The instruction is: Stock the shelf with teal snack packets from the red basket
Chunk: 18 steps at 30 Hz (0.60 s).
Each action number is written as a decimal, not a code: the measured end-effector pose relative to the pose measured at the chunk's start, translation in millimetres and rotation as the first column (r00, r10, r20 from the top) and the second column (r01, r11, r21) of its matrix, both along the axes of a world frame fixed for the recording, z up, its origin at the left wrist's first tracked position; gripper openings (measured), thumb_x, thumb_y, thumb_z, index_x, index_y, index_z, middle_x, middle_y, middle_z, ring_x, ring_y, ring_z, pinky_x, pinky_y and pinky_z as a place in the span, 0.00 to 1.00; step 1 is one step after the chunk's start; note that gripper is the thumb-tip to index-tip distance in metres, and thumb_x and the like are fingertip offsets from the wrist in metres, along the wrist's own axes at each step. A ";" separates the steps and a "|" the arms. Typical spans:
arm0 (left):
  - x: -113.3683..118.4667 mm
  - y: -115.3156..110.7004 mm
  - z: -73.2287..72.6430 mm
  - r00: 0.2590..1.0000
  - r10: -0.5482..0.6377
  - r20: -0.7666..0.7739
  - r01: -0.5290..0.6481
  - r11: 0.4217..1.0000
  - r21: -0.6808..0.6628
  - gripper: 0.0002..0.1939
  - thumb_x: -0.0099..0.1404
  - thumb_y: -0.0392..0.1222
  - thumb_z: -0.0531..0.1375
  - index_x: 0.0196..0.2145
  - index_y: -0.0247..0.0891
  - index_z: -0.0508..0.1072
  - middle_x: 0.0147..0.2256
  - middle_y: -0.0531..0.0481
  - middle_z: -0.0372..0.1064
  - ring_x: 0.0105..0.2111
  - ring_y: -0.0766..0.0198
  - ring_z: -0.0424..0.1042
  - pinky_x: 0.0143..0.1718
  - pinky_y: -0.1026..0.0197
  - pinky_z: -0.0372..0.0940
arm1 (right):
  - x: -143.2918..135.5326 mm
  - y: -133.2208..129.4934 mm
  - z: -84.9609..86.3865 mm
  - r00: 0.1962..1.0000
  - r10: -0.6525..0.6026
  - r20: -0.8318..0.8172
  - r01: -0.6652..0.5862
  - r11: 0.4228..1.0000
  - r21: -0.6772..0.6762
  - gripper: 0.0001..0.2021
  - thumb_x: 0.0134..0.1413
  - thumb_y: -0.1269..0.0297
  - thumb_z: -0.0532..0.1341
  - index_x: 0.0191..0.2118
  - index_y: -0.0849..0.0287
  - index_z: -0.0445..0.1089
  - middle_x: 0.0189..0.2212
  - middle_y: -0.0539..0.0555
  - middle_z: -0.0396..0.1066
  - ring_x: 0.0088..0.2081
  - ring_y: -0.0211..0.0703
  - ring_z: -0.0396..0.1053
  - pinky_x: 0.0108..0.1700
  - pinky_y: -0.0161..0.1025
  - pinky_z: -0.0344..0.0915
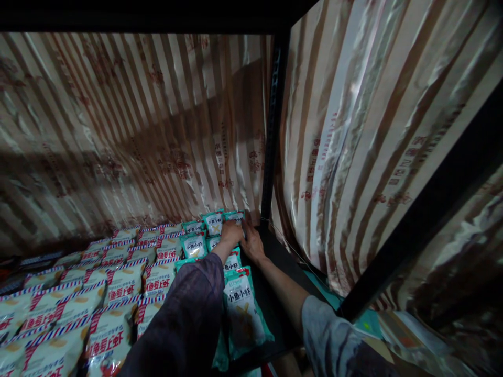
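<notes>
At the far end of a dark shelf, both my hands are on a green-edged snack bag (236,215) in the back row. My left hand (231,234) is curled over its lower front, hiding most of the bag. Against the bag's right edge my right hand (252,243) presses with its fingers, the tips partly hidden. Beside it to the left stands a matching bag (214,224). Another green bag (194,245) sits nearer, left of my left forearm. Closest to me, a larger-looking green bag (242,309) leans back between my arms.
Several rows of white snack bags with red lettering (108,335) fill the shelf's left side. Striped plastic sheeting (157,131) hangs behind and to the right. A black upright post (273,125) marks the back corner; a dark diagonal bar (416,220) crosses at right.
</notes>
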<state>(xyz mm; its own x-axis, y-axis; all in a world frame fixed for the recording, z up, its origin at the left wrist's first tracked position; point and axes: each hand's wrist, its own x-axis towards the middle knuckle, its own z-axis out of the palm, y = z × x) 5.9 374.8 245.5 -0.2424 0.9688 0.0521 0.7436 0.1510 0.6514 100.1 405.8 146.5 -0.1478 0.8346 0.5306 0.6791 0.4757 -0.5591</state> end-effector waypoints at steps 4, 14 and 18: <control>-10.3 -6.8 4.6 1.000 0.002 0.022 -0.002 1.000 -0.006 0.18 0.56 0.30 0.53 0.44 0.31 0.73 0.49 0.37 0.68 0.52 0.57 0.65 0.50 0.64 0.58 | -3.7 0.3 -5.4 1.000 0.006 0.023 -0.004 0.998 -0.055 0.26 0.57 0.61 0.49 0.61 0.58 0.52 0.57 0.61 0.57 0.57 0.51 0.56 0.55 0.46 0.58; -17.3 -30.2 9.5 0.985 0.018 0.172 -0.027 0.998 0.050 0.17 0.54 0.30 0.55 0.41 0.33 0.75 0.44 0.42 0.72 0.45 0.61 0.70 0.44 0.66 0.61 | 7.2 -6.7 -0.8 0.996 0.003 0.094 0.003 0.998 -0.055 0.27 0.56 0.60 0.52 0.61 0.56 0.52 0.58 0.61 0.56 0.58 0.53 0.54 0.56 0.49 0.56; -24.1 -45.5 20.8 0.971 0.011 0.237 -0.030 0.997 0.074 0.16 0.54 0.30 0.55 0.38 0.34 0.76 0.39 0.44 0.74 0.40 0.61 0.72 0.42 0.64 0.63 | 14.8 -16.6 3.6 0.999 -0.013 0.044 0.016 0.997 -0.069 0.26 0.55 0.62 0.52 0.59 0.60 0.55 0.57 0.63 0.58 0.57 0.52 0.56 0.56 0.48 0.56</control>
